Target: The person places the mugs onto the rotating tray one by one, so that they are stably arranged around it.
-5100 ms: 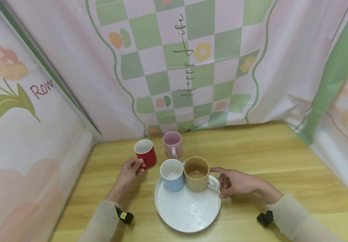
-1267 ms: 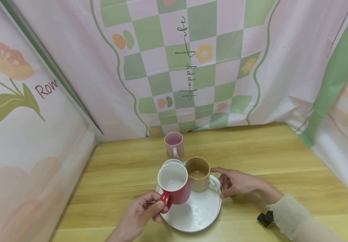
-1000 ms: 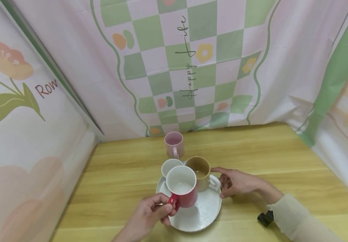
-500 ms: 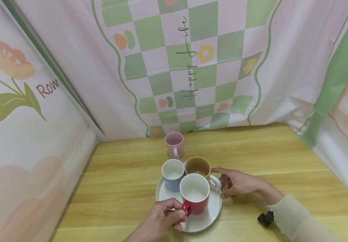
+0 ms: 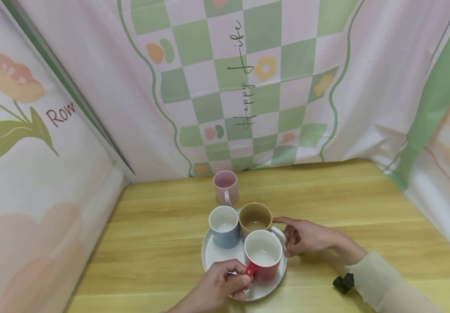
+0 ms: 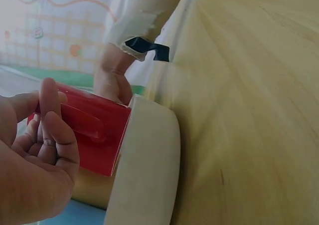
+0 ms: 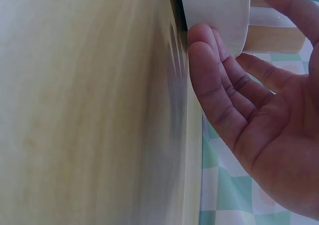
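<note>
Left hand [image 5: 219, 289] pinches the red mug [image 5: 264, 256] by its handle at lower centre; lowering it level avoids the tan mug [image 5: 255, 219]. Right hand [image 5: 307, 237], fingers spread, steadies the white tray [image 5: 213, 256].

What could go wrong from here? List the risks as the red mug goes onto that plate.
1. The red mug sits near the front rim of the white plate; letting go there might tip it over the rim.
2. It stands tight against the tan mug, so any sideways nudge by the left hand could knock them together.
3. The right hand only touches the plate's edge with straight fingers; the plate may slide on the wooden table.
</note>
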`<move>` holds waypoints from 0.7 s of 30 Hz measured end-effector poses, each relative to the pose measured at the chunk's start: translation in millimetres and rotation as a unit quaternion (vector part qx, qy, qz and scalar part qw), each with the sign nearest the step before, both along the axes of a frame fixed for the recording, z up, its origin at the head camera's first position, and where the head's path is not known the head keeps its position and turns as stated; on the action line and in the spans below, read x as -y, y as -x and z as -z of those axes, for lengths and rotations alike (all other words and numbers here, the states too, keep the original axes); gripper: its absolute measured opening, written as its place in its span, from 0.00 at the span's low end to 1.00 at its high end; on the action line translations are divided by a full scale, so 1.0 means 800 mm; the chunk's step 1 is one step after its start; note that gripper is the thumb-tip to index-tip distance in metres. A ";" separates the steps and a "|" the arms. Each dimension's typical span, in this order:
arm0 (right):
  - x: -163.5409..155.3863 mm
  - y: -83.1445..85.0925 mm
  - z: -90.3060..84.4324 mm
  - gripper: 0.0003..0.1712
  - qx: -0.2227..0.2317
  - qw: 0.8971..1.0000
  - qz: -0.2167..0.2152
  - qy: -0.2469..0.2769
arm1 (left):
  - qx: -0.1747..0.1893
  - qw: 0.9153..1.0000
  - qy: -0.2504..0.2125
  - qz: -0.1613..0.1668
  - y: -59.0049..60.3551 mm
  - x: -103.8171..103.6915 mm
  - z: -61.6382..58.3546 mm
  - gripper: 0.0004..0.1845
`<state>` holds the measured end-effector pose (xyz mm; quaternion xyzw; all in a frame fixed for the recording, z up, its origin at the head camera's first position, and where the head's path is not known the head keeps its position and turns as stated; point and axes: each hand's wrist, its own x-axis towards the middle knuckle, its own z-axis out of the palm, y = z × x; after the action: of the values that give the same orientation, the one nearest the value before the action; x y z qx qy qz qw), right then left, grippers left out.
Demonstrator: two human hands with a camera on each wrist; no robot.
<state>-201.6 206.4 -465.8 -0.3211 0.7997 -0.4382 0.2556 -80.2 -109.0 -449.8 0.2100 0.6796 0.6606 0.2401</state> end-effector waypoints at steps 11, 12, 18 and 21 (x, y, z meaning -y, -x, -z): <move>0.001 -0.001 0.000 0.53 0.011 1.000 -0.006 0.019 | -0.014 0.999 0.030 0.005 0.004 -0.007 0.008 0.14; 0.001 -0.001 0.001 0.53 0.011 1.000 -0.006 0.020 | -0.016 0.999 0.032 0.005 0.005 -0.007 0.008 0.14; 0.001 -0.001 0.002 0.53 0.009 1.000 -0.008 0.027 | -0.025 0.999 0.042 0.003 0.008 -0.009 0.010 0.13; 0.001 -0.001 0.002 0.52 0.012 0.999 -0.007 0.029 | -0.023 0.999 0.045 -0.002 0.009 -0.011 0.011 0.12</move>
<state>-200.6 205.3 -467.4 -0.3289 0.7813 -0.4629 0.2590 -87.1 -100.3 -458.3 0.2124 0.7143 0.6252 0.2320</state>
